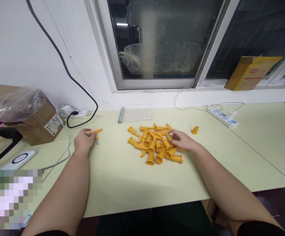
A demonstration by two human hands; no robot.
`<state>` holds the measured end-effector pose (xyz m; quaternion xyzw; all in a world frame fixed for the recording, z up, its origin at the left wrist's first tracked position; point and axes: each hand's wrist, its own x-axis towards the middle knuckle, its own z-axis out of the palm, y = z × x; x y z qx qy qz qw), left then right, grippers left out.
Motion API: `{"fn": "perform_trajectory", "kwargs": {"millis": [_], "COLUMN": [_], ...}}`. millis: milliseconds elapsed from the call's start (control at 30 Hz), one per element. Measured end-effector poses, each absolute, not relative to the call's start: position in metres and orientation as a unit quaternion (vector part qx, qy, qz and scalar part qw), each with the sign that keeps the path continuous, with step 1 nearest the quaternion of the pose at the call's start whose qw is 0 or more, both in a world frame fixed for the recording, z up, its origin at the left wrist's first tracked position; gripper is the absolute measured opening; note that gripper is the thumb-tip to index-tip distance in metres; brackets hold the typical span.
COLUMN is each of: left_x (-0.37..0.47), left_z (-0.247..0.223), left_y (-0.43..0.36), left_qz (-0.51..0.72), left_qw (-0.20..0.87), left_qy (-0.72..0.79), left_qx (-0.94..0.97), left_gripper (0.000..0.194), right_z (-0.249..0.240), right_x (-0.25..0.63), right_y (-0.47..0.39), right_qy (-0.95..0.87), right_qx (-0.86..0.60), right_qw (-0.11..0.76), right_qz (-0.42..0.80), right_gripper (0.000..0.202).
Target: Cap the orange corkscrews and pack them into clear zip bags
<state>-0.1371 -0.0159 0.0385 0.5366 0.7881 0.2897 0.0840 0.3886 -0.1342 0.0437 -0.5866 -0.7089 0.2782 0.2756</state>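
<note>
On the left of the table, my left hand [83, 141] is closed around an orange corkscrew [97, 132]. Its curved handle points right and its bare metal spiral hangs downward. A pile of similar orange corkscrews [154, 141] lies in the middle, many with ribbed, bell-shaped sleeves over the shaft. At the pile's right edge, my right hand [181, 140] has its thumb and forefinger about one of these corkscrews, partly hidden by the fingers. To the right of that hand, apart from the pile, a single orange sleeve [194, 130] stands tilted.
A clear plastic bag [136, 114] lies behind the pile. One power strip [222, 118] with cables sits at the back right, another [80, 114] at the back left. An open cardboard box [39, 123] and a white charging pad [22, 159] are at left; a yellow carton [251, 73] leans against the window.
</note>
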Motion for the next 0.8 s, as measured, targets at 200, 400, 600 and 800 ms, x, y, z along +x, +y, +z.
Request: {"fn": "perform_trajectory", "kwargs": {"millis": [200, 400, 600, 800], "left_x": [-0.133, -0.127, -0.114, -0.061], "left_z": [0.036, 0.033, 0.041, 0.068], "left_y": [-0.017, -0.017, -0.023, -0.051], "left_qz": [0.296, 0.278, 0.292, 0.378], "left_qw": [0.098, 0.107, 0.073, -0.045], "left_qy": [0.78, 0.751, 0.749, 0.575], "left_qx": [0.542, 0.589, 0.591, 0.724], "left_gripper": [0.044, 0.045, 0.046, 0.029], "right_z": [0.042, 0.037, 0.039, 0.058], "right_x": [0.387, 0.398, 0.408, 0.391], "right_y": [-0.135, -0.128, -0.121, -0.126], "right_qy": [-0.652, -0.604, -0.51, -0.402], "right_qx": [-0.644, -0.705, -0.677, -0.517], "right_qw": [0.276, 0.3, 0.485, 0.672], "right_qz": [0.29, 0.218, 0.216, 0.346], "right_gripper": [0.029, 0.022, 0.026, 0.034]}}
